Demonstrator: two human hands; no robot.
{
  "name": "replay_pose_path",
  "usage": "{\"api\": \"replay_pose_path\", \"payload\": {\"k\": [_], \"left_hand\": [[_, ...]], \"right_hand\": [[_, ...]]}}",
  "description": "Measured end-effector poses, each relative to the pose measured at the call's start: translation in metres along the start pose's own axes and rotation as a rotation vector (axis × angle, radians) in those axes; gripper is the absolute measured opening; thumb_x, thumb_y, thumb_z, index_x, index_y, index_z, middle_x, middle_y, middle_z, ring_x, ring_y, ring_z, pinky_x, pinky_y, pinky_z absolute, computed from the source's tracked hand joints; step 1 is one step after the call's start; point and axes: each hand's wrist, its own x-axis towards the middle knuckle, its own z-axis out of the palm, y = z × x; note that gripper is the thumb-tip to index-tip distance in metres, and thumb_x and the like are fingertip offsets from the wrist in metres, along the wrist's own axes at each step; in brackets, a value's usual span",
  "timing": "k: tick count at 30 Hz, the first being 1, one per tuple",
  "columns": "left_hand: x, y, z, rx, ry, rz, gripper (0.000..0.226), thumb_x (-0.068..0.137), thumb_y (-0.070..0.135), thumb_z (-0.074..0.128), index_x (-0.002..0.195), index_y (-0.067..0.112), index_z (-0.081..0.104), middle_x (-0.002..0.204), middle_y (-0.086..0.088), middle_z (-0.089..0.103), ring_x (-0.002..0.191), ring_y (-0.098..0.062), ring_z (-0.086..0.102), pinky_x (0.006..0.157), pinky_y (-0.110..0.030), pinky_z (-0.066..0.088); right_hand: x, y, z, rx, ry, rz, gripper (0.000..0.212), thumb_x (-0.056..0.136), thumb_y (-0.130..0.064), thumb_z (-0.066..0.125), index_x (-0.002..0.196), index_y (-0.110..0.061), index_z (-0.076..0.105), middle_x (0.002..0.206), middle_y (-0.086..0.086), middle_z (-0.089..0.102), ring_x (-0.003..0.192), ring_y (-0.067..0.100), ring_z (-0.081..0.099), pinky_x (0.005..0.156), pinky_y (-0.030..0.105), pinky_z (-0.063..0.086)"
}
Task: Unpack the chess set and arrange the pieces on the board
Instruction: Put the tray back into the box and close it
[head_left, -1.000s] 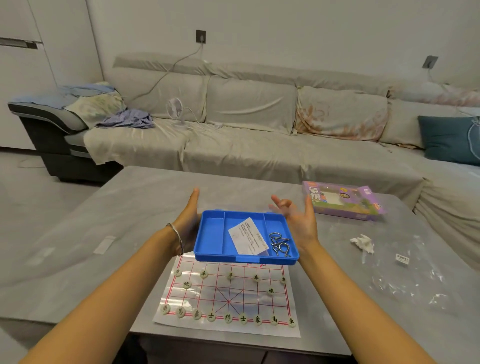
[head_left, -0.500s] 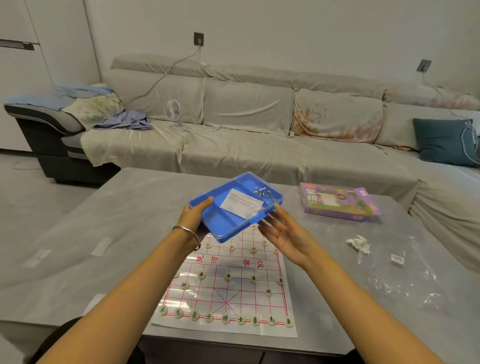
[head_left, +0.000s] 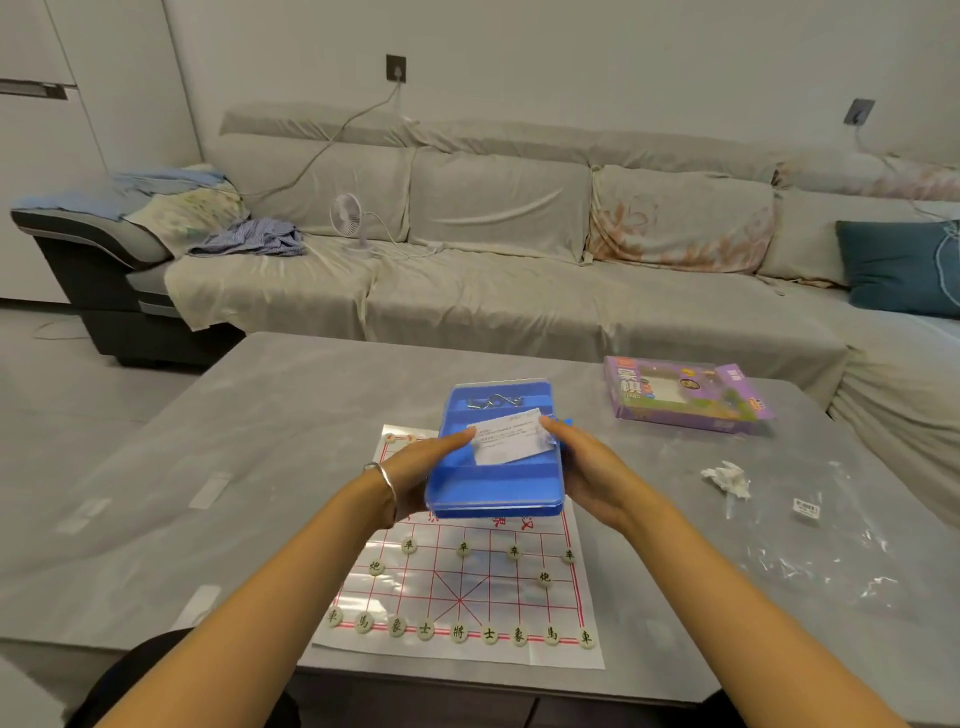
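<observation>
Clamped on blue tray (head_left: 493, 486), one long edge each, fingers over the rim: left hand (head_left: 418, 470) and right hand (head_left: 589, 467). Held above far half of board (head_left: 467, 587), apparently clear of it. Carrying only paper slip (head_left: 506, 441) and metal hooks (head_left: 493, 401). Near pieces (head_left: 458, 633) set out. Judged: clearing-away step; next, setting tray aside without disturbing pieces.

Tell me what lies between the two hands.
The blue tray, gripped at its sides by the left hand and right hand, with a white paper slip and metal hooks inside. The head view shows this.
</observation>
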Motion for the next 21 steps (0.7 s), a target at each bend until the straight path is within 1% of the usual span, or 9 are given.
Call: {"api": "replay_pose_path", "payload": {"k": [3, 5, 7, 9, 10, 12, 14, 17, 21], "left_hand": [[0.012, -0.009, 0.003, 0.060, 0.189, 0.147, 0.038, 0.079, 0.050, 0.061, 0.105, 0.023, 0.056, 0.103, -0.006, 0.066, 0.088, -0.026, 0.065, 0.073, -0.036, 0.056], [0.017, -0.014, 0.005, 0.002, 0.239, 0.216, 0.034, 0.079, 0.050, 0.060, 0.102, 0.026, 0.056, 0.101, -0.004, 0.067, 0.088, -0.027, 0.065, 0.074, -0.037, 0.056], [0.019, -0.018, 0.008, -0.035, 0.266, 0.231, 0.031, 0.079, 0.051, 0.059, 0.098, 0.027, 0.055, 0.098, -0.002, 0.066, 0.089, -0.028, 0.065, 0.076, -0.040, 0.056], [0.019, -0.022, 0.009, -0.043, 0.280, 0.239, 0.039, 0.074, 0.055, 0.062, 0.101, 0.027, 0.054, 0.099, -0.003, 0.067, 0.089, -0.027, 0.065, 0.078, -0.041, 0.056], [0.020, -0.023, 0.010, -0.054, 0.280, 0.242, 0.043, 0.073, 0.055, 0.063, 0.104, 0.026, 0.055, 0.099, -0.003, 0.067, 0.088, -0.026, 0.066, 0.075, -0.039, 0.057], [0.018, -0.025, 0.011, -0.074, 0.279, 0.259, 0.033, 0.079, 0.046, 0.063, 0.103, 0.024, 0.054, 0.094, -0.001, 0.067, 0.080, -0.021, 0.066, 0.060, -0.027, 0.055], [0.019, -0.026, 0.012, -0.082, 0.286, 0.266, 0.025, 0.085, 0.038, 0.060, 0.103, 0.022, 0.052, 0.091, 0.000, 0.065, 0.076, -0.017, 0.064, 0.052, -0.021, 0.051], [0.022, -0.028, 0.016, -0.069, 0.300, 0.254, 0.034, 0.086, 0.038, 0.059, 0.112, 0.018, 0.051, 0.092, -0.001, 0.064, 0.076, -0.017, 0.063, 0.050, -0.020, 0.049], [0.031, -0.028, 0.024, -0.063, 0.313, 0.242, 0.039, 0.086, 0.039, 0.058, 0.116, 0.016, 0.050, 0.089, 0.001, 0.062, 0.072, -0.014, 0.061, 0.047, -0.018, 0.047]], "right_hand": [[0.001, 0.004, 0.004, 0.318, -0.172, 0.032, 0.057, 0.098, -0.049, 0.023, 0.133, -0.012, 0.048, 0.132, 0.015, 0.055, 0.122, 0.031, 0.052, 0.102, 0.046, 0.041], [0.003, 0.010, 0.007, 0.405, -0.219, 0.058, 0.060, 0.097, -0.051, 0.022, 0.137, -0.012, 0.043, 0.135, 0.016, 0.052, 0.124, 0.033, 0.050, 0.103, 0.047, 0.040], [0.009, 0.019, 0.009, 0.385, -0.213, 0.063, 0.056, 0.097, -0.050, 0.029, 0.137, -0.015, 0.045, 0.134, 0.014, 0.053, 0.123, 0.032, 0.051, 0.103, 0.049, 0.041], [0.013, 0.025, 0.011, 0.331, -0.172, 0.077, 0.054, 0.094, -0.049, 0.037, 0.135, -0.016, 0.047, 0.132, 0.014, 0.056, 0.121, 0.033, 0.053, 0.104, 0.050, 0.039], [0.015, 0.026, 0.012, 0.312, -0.158, 0.084, 0.054, 0.093, -0.048, 0.042, 0.135, -0.015, 0.047, 0.131, 0.015, 0.056, 0.121, 0.034, 0.053, 0.105, 0.051, 0.038], [0.019, 0.030, 0.012, 0.273, -0.138, 0.065, 0.050, 0.093, -0.041, 0.047, 0.134, -0.013, 0.047, 0.128, 0.017, 0.058, 0.117, 0.035, 0.055, 0.104, 0.051, 0.040], [0.024, 0.033, 0.010, 0.196, -0.109, 0.019, 0.042, 0.096, -0.033, 0.045, 0.133, -0.012, 0.047, 0.124, 0.017, 0.061, 0.113, 0.034, 0.059, 0.100, 0.051, 0.044], [0.027, 0.033, 0.008, 0.114, -0.072, -0.018, 0.038, 0.099, -0.028, 0.042, 0.132, -0.010, 0.047, 0.123, 0.017, 0.061, 0.111, 0.034, 0.060, 0.098, 0.051, 0.046], [0.031, 0.027, -0.002, 0.088, -0.029, -0.002, 0.034, 0.099, -0.024, 0.043, 0.129, -0.010, 0.049, 0.122, 0.018, 0.061, 0.110, 0.035, 0.060, 0.096, 0.051, 0.047]]}}
